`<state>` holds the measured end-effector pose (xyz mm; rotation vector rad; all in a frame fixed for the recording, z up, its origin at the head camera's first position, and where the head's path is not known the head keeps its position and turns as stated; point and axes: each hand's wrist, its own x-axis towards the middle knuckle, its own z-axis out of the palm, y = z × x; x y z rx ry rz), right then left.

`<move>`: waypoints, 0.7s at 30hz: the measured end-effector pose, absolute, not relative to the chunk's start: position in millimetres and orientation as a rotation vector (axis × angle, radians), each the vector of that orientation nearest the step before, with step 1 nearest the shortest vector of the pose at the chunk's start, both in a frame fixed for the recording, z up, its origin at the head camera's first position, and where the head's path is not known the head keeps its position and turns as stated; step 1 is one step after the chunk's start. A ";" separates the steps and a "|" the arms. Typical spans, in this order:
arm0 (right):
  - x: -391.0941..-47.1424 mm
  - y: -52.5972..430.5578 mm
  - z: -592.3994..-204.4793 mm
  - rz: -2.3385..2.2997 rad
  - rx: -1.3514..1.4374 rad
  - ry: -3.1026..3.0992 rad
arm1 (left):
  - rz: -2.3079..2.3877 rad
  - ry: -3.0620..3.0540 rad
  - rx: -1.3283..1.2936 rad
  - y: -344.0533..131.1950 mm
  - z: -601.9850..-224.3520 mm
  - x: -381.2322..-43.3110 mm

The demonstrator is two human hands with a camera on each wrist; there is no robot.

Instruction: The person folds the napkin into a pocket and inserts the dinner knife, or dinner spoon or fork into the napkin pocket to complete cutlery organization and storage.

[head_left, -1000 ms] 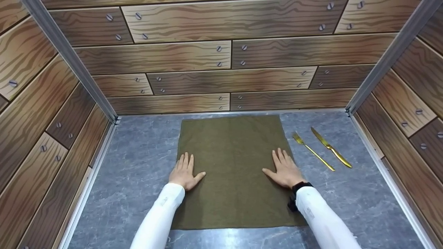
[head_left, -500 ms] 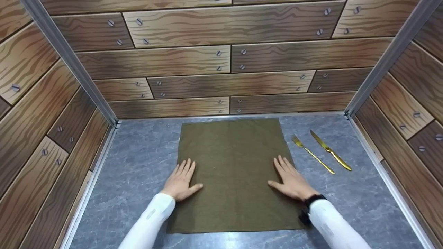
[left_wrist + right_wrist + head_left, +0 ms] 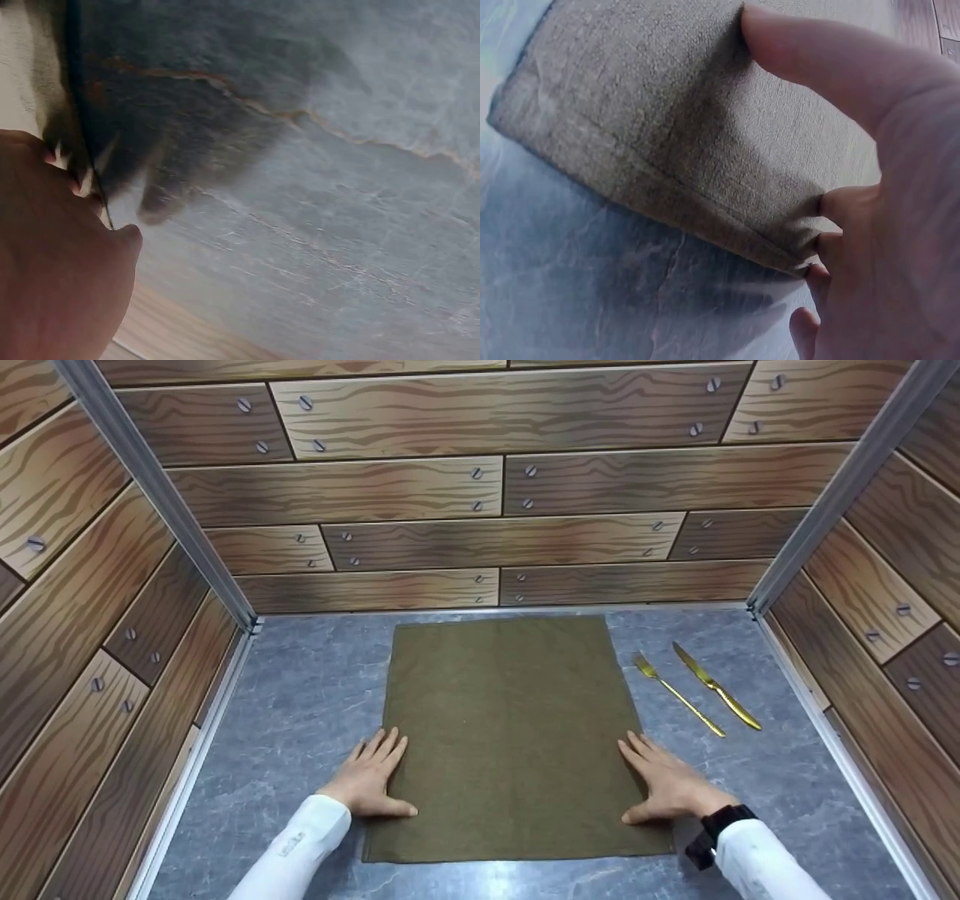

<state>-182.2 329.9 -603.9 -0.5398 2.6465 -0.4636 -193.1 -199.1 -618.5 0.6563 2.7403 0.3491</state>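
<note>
On the grey, marble-patterned tabletop [image 3: 300, 690], in the middle of the scene, lies an olive-brown, roughly square cloth [image 3: 502, 735]. It is spread flat, its far edge close to the far wall [image 3: 420, 487] and a faint crease running from far to near along its middle. 2 bare hands rest at its 2 sides, on the near half.

The left hand [image 3: 371, 780] lies across the cloth's left edge, its fingers extended and slightly spread, pointing far, and its thumb stretched to the right over the fabric; it grips nothing. In the left wrist view its fingertips meet the cloth's edge, and a dark shadow falls on the tabletop beside them.

The right hand [image 3: 667, 784] touches the cloth's right edge with its fingers spread and its thumb set well apart, holding nothing. The right wrist view shows the thumb tip on the fabric, fingertips along the hemmed border and the little finger just beyond it.

Both arms wear white sleeves [image 3: 292, 840], and a black wristband [image 3: 727, 819] circles the right wrist.

To the right of the cloth, near its far half, lies a slim gold-coloured metal fork [image 3: 679, 694], tines pointing far. Just right of it lies a gold-coloured metal knife [image 3: 711, 684], roughly parallel, blade also pointing far. Wood-plank-patterned walls rise on the left, right and far sides, with 2 grey metal posts [image 3: 840, 484] at the far corners.
</note>
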 end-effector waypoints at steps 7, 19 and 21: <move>-180.4 333.4 -602.6 -0.486 -0.530 2.635 | 0.333 2.713 0.584 -202.2 -617.1 -192.0; -181.2 334.6 -603.2 -0.492 -0.510 2.605 | 0.320 2.720 0.607 -202.9 -617.6 -192.5; -180.7 334.3 -602.1 -0.495 -0.511 2.604 | 0.294 2.736 0.632 -202.1 -618.1 -192.2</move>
